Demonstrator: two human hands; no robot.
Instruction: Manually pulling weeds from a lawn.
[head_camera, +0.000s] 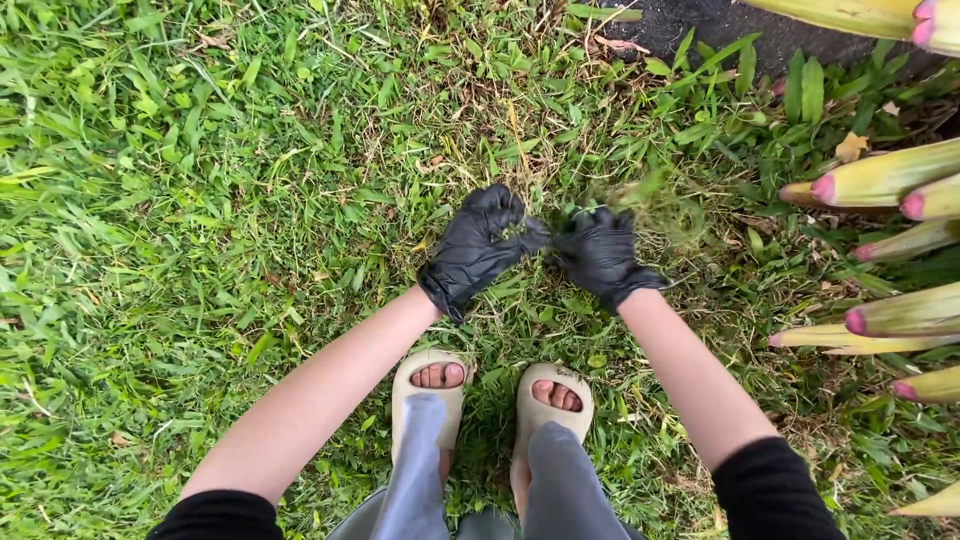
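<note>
Open lawn (180, 200) runs wide to the left and top, while the right edge is crowded by yellow-green leaves with pink tips (880, 180) and a dark paved strip (700, 25) sits at top right. Left hand (478, 250) in black glove, fingers curled together pinching a few green bits; right hand (600, 255), also gloved, fingers clamped on a grass tuft (655, 200). The tuft sticks up and right from the fist, blurred, long axis roughly diagonal; hands almost touching, just above the beige slides (490, 395).

black gloves (480, 250), black sleeves (770, 490), beige slides (430, 365).
</note>
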